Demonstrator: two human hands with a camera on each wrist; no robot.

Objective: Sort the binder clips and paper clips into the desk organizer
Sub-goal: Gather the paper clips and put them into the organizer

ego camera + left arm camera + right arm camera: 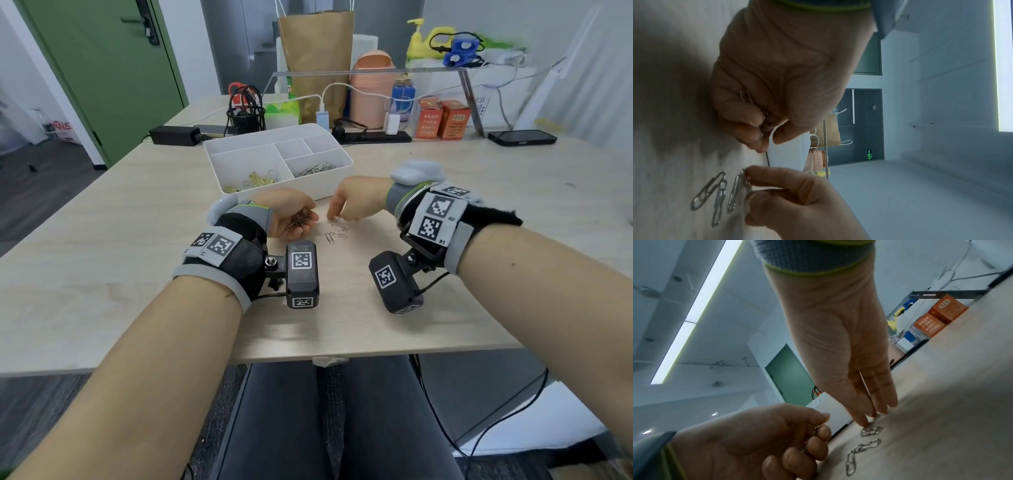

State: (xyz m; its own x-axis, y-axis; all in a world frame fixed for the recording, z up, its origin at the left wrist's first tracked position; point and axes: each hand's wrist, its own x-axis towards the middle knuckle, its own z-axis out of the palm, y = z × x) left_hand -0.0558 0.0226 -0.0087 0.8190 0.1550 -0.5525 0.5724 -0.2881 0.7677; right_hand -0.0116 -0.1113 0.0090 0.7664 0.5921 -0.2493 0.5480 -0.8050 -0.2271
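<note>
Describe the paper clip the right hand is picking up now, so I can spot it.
Start at the white desk organizer; on the table just in front of it lies a short row of silver paper clips. The right hand pinches the one nearest the organizer; the others lie untouched.

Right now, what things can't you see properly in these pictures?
- Paper clips in the left hand: head view, curled fingers hide the count.
- Clip under the right hand: left wrist view, fingertips cover part of it.
- Back compartments of the organizer: head view, walls hide their floors.
</note>
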